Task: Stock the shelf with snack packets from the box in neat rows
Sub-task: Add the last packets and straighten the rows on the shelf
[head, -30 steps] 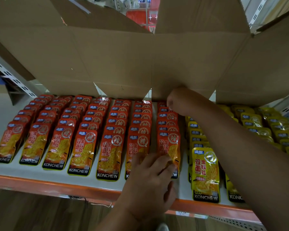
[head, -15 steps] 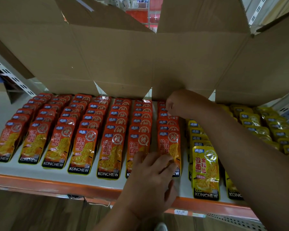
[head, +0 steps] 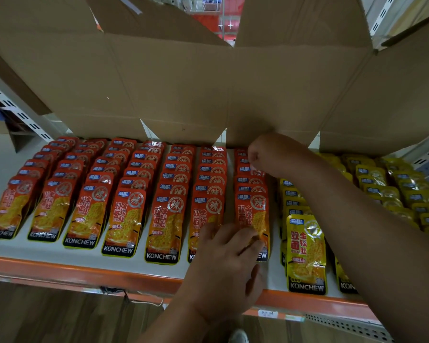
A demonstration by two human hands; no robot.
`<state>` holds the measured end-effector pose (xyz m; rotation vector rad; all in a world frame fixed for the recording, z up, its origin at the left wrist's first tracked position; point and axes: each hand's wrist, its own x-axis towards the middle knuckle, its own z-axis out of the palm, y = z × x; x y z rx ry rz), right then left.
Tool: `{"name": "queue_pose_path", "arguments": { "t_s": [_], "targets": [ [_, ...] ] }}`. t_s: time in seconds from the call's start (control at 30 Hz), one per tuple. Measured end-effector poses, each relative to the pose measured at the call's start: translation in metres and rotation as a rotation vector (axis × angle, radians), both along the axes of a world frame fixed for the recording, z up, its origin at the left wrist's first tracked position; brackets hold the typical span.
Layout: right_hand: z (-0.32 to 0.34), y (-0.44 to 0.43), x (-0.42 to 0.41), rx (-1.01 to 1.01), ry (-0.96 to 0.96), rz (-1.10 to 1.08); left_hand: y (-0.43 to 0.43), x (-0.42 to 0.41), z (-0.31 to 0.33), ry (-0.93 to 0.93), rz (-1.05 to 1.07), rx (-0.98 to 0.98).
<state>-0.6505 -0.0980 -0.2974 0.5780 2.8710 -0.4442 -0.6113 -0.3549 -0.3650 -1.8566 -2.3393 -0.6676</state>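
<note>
- I see the red packets are shiny plastic, a bit crinkly, and light bounces off them.
- The yellow packets look just as shiny and smooth.
- The box is plain brown cardboard, dull and flat.
- The shelf top looks smooth and dull, with a painted orange front edge.
- The floor looks like wood.

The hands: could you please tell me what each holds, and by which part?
Left hand lies on the front red packets, gripping nothing. Right hand curls at the rear packets' top edges; a pinch cannot be told.
</note>
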Motion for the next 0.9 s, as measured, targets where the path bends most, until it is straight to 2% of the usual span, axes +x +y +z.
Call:
{"name": "queue_pose_path", "arguments": {
  "t_s": [0.27, 0.47, 0.73, 0.9],
  "targets": [
    [0.007, -0.001, 0.006, 0.015, 0.059, -0.036, 0.0, 0.0, 0.0, 0.0, -0.001, 0.004],
    [0.012, -0.013, 0.015, 0.004, -0.018, 0.023, 0.001, 0.0, 0.001, 0.004, 0.0, 0.032],
    [0.01, -0.019, 0.02, 0.025, -0.021, -0.004, 0.001, 0.0, 0.0, 0.017, -0.002, 0.034],
    [0.009, -0.024, 0.021, 0.103, -0.051, 0.009, 0.001, 0.0, 0.0, 0.007, 0.003, 0.031]
  ]
}}
